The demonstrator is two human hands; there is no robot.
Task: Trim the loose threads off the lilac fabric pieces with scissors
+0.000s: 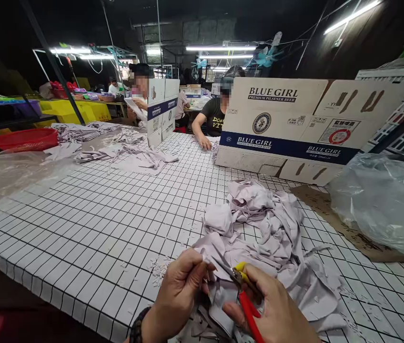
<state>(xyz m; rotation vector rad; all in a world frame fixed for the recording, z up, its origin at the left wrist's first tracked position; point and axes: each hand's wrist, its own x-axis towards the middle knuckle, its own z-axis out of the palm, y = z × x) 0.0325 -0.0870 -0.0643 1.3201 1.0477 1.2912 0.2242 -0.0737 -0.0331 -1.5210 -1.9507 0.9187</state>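
In the head view, my left hand (178, 290) pinches the edge of a pale lilac-grey fabric piece (223, 300) near the table's front. Scissors (247, 312) with red and yellow handles are gripped in my right hand (273, 305), the blades pointing up and left close to my left fingertips. Whether the blades touch the cloth is hard to tell. A crumpled heap of the same fabric (269, 228) lies just beyond and to the right of my hands. Small white trimmings (159, 269) are scattered beside my left hand.
A checked cloth covers the table (91, 228). Behind the heap stands a Blue Girl beer carton (277, 112); clear plastic (388, 205) and brown card (352, 228) lie right. Another carton (162, 112), more fabric (126, 152) and a red basin (23, 139) sit farther left. Co-workers (213, 116) are across the table.
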